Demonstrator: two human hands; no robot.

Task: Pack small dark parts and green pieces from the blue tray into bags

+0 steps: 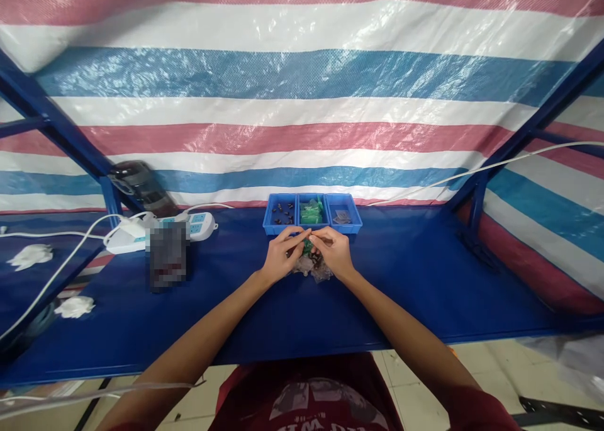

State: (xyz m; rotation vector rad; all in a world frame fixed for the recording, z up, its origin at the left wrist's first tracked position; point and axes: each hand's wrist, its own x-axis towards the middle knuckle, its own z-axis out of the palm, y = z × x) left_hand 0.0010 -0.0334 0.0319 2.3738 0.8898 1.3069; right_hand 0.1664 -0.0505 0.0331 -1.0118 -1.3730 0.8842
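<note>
My left hand [282, 255] and my right hand [335, 253] meet in front of the parts trays, fingertips almost touching. Both are closed in a pinch, and whatever lies between the fingers is too small to make out. Under and between them is a pile of small clear plastic bags [321, 271], with bits of green and dark brown among it, partly covered by my fingers. Just beyond stand three joined blue bins. The left bin [268, 219] has small dark pieces, the middle one green packets [311, 211], the right one flat clear-grey pieces [341, 217].
On the blue table [406, 280], a white power strip [202, 226] with cables and a blurred dark object [167, 258] lie left. A dark bottle [144, 185] leans behind. Crumpled white tissues [75, 306] sit far left. Blue frame posts and striped sheeting [302, 72] enclose the table.
</note>
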